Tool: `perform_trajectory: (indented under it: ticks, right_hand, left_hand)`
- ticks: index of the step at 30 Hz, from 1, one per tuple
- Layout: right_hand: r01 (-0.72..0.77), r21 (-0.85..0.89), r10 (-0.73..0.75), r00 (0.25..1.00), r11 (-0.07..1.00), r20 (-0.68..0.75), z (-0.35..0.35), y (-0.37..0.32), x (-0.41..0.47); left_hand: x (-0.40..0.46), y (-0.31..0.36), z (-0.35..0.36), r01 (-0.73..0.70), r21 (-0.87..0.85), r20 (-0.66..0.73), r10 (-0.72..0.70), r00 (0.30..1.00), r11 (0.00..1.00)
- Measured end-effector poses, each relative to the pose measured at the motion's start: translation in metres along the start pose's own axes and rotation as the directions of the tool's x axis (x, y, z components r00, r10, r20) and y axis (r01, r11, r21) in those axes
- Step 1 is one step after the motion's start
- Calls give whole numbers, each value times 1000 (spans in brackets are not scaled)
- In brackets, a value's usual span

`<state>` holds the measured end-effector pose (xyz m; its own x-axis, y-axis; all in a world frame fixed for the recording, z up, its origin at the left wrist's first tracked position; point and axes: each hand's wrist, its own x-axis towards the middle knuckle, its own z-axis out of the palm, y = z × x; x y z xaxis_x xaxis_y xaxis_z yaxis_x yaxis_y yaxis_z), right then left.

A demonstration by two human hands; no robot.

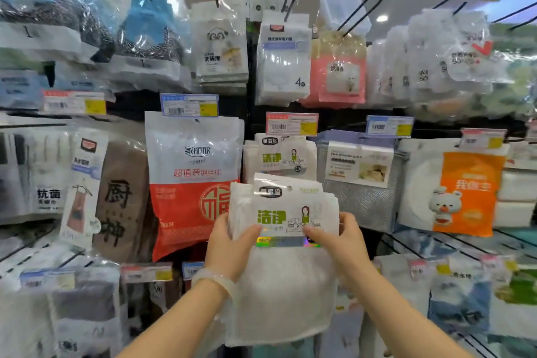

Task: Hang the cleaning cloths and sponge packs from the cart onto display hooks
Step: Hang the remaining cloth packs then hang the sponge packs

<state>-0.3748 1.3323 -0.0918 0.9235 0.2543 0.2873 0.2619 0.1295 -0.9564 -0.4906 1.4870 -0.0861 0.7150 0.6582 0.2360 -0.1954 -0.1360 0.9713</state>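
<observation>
Setting: shop display wall of black hooks (360, 10) crowded with bagged cleaning goods, each row topped by price tags (189, 105).
Held item: white cleaning cloth pack (286, 264) in clear plastic with green lettering and a small cartoon figure; several such packs appear stacked together, their edges fanned at the top right. It is upright, in front of the middle row.
Hang hole: round hole in the pack's header (289, 188), not on any hook.
Left hand (229, 244): grips the pack's left edge, thumb curled over the front by the green lettering, fingers hidden behind; pale bead bracelet (213, 277) on the wrist.
Right hand (338, 241): grips the right edge, thumb pressed on the front near the shiny strip, fingers wrapped behind.
Matching stock: identical white cloth packs (279, 158) hanging just behind and above the held one, under a pink price tag (292, 124).
Left neighbour: large white-and-red pouch (193, 180) with a round red emblem, just beside the left hand.
Right neighbour: grey mesh cloth pack (359, 180); further right, an orange pack with a cartoon bear (465, 195).
</observation>
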Motion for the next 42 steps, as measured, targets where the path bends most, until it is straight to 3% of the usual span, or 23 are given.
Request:
perform_trajectory:
  ticks: [5, 12, 17, 21, 25, 36, 42]
  right_hand:
    - [6, 15, -8, 994, 1000, 107, 6, -6, 24]
    - [-129, 287, 100, 989, 949, 111, 5, -1, 50]
    - [-156, 418, 85, 979, 895, 185, 1, -6, 68]
    - [-277, 359, 172, 939, 892, 296, 2, -13, 81]
    - [-244, 274, 173, 950, 930, 260, 2, -16, 92]
    - [-152, 343, 53, 958, 927, 281, 1, -33, 105]
    - [-174, 288, 76, 944, 942, 322, 8, -48, 116]
  left_hand:
    - [30, 0, -1, -11, -53, 59, 14, 998, 999]
    - [49, -5, 6, 21, -46, 139, -15, 990, 999]
    - [62, -5, 8, -11, -12, 169, 13, 986, 1000]
    - [67, -5, 7, -25, 14, 140, 23, 990, 1000]
    - [66, -8, 6, -49, 41, 110, 45, 993, 998]
    - [55, 1, 3, -268, 145, 99, 256, 962, 952]
    - [65, 18, 1, -282, 312, 96, 265, 959, 907]
